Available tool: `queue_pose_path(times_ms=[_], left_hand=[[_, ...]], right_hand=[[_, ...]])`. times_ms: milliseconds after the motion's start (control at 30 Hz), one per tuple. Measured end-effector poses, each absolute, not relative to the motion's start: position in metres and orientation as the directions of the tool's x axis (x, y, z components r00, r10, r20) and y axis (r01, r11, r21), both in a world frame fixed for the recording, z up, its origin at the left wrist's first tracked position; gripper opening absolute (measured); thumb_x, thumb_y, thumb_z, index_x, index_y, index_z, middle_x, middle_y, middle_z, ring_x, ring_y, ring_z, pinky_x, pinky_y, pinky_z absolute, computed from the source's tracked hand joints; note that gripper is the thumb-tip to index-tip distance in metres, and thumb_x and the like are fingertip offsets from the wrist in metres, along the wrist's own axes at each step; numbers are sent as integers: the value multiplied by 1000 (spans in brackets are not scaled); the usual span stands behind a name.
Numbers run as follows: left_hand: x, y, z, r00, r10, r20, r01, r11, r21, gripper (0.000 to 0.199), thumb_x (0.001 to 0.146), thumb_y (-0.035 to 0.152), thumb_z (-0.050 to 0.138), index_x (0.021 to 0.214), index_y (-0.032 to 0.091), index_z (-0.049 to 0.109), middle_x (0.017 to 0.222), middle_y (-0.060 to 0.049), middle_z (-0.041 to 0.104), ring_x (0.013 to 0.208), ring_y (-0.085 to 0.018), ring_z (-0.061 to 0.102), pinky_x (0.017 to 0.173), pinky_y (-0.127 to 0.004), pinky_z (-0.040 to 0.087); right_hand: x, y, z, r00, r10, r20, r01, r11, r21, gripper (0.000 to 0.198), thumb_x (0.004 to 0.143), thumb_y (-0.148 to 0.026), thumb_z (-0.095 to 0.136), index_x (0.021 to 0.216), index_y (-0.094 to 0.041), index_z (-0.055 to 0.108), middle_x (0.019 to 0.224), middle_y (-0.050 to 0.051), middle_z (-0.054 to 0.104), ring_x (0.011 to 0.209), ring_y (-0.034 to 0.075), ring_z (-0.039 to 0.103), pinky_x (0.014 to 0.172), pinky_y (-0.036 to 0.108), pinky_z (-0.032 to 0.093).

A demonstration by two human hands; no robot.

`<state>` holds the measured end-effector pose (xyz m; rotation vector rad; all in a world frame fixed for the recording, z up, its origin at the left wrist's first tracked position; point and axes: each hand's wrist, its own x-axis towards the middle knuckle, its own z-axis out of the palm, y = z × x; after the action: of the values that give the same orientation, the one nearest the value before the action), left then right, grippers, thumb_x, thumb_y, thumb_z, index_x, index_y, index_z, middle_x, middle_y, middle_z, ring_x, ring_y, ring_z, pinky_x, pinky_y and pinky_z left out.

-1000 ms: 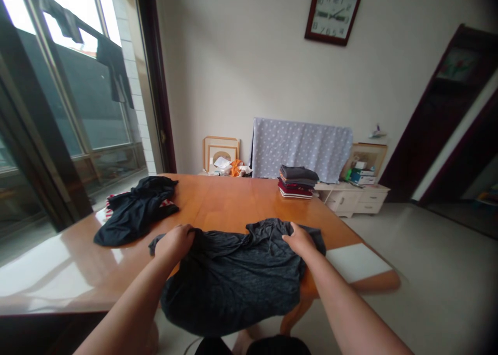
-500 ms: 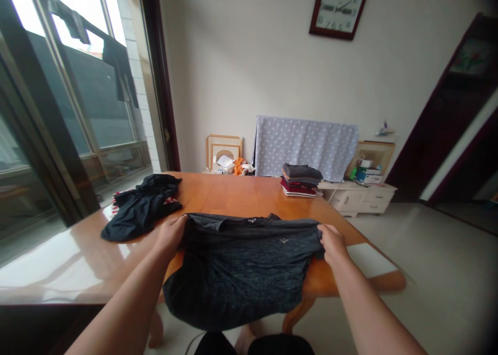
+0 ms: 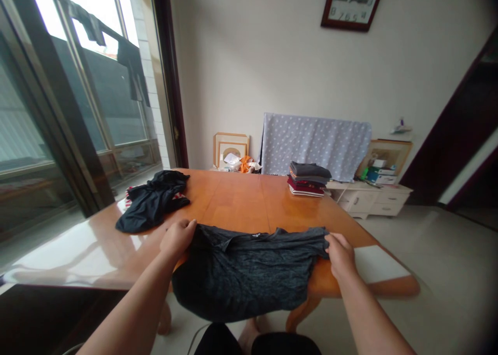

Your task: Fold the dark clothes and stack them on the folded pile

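Observation:
A dark grey T-shirt (image 3: 249,272) is stretched between my two hands at the near side of the wooden table (image 3: 233,199). My left hand (image 3: 181,236) is closed on its upper left corner. Gripping the opposite upper corner is my right hand (image 3: 341,252), also closed. The neckline lies along the top edge between them, with a small light mark at the collar. The lower part of the shirt droops over the table's near edge, above my legs. Folds cover some of its front.
Crumpled dark clothes (image 3: 155,199), with red-and-white stripes showing, lie at the table's left. A stack of folded clothes (image 3: 308,179) stands at the far right. A white sheet (image 3: 379,264) lies near the right corner. Beyond are a white cabinet (image 3: 379,202) and a dotted cloth (image 3: 315,145).
The shirt's top edge has dropped slightly and its front has become more creased. Both hands keep their hold. The view has shifted a little to the left.

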<state>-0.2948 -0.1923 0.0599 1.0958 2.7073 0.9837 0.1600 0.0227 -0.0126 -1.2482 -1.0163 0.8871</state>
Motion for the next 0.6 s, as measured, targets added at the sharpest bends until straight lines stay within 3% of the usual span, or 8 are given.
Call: queue_pose_path(times_ms=[133, 233, 367, 467, 533, 600], left_hand=[[-279, -199, 71, -674, 632, 383, 739, 585, 335, 43, 89, 52, 45, 111, 23, 69, 116, -13, 67, 102, -32, 63, 83, -38, 47], [-264, -201, 81, -529, 700, 479, 844, 490, 216, 39, 92, 45, 44, 114, 25, 69, 119, -13, 64, 110, -32, 58, 94, -41, 44], [-253, -201, 84, -295, 905, 306, 941, 220, 257, 30, 89, 39, 51, 106, 26, 72, 107, -7, 67, 102, -25, 61, 93, -33, 44], [-252, -202, 75, -146, 971, 190, 946, 81, 315, 42, 80, 46, 66, 118, 30, 70, 115, -7, 65, 106, -25, 61, 95, -33, 44], [-252, -202, 68, -110, 977, 181, 949, 49, 311, 51, 73, 48, 73, 121, 32, 69, 120, -7, 64, 111, -28, 58, 98, -36, 42], [-253, -201, 62, -99, 975, 199, 950, 33, 312, 39, 75, 43, 72, 112, 32, 74, 118, -7, 65, 110, -28, 59, 99, -37, 41]], right_hand=[[154, 14, -11, 277, 952, 128, 25, 126, -992, 34, 66, -41, 67, 91, -20, 68, 66, -3, 61, 57, 14, 51, 50, 25, 41], [153, 10, -4, 260, 958, 117, 32, 112, -993, 35, 65, -42, 68, 92, -19, 68, 67, -3, 62, 58, 14, 53, 50, 24, 41], [150, 8, 9, 191, 973, 126, 82, 112, -990, 40, 65, -49, 70, 91, -17, 70, 75, 2, 68, 66, 18, 59, 54, 26, 44], [149, 7, 15, 109, 983, 149, 158, 131, -979, 44, 65, -50, 73, 94, -17, 71, 83, 6, 72, 75, 22, 64, 62, 29, 49], [150, 6, 16, 25, 985, 170, 288, 155, -945, 42, 64, -46, 74, 95, -19, 72, 86, 6, 74, 81, 25, 66, 68, 32, 51], [154, 6, 18, -70, 982, 176, 492, 188, -850, 33, 67, -42, 71, 94, -22, 73, 87, 5, 74, 85, 26, 67, 73, 32, 50]])
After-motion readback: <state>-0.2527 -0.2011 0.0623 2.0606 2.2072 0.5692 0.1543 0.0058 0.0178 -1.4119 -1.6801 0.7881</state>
